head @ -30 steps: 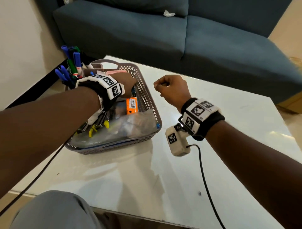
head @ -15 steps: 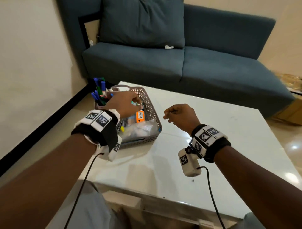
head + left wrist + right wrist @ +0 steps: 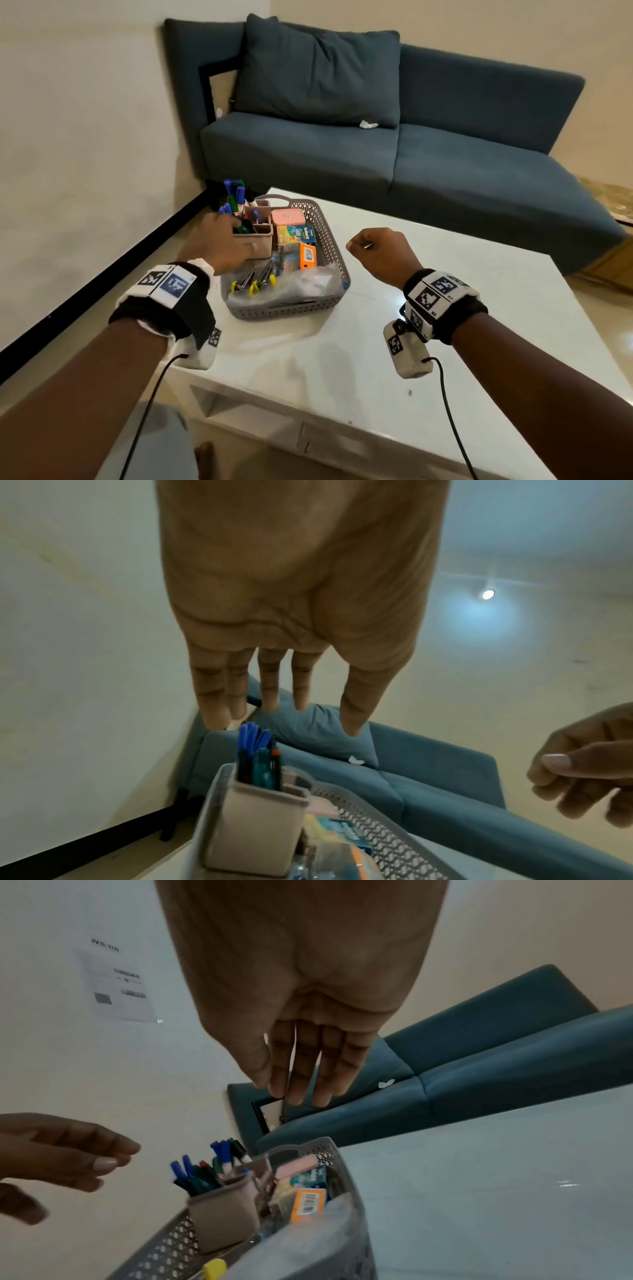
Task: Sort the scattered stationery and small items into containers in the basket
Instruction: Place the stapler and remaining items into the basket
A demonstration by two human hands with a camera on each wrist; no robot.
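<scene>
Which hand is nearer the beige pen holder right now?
Left. The left hand is right beside the beige pen holder in the basket; the right hand hangs over bare table, beyond the basket's rim.

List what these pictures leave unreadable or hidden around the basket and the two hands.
- Head view: the left hand covers the near side of the pen holder and whether it touches it.
- Head view: the right hand shows only its back; whether it pinches something is unclear.
- Head view: a clear plastic bag blurs what lies beneath in the basket.
- Right wrist view: the wall paper has print too blurred to read.
</scene>
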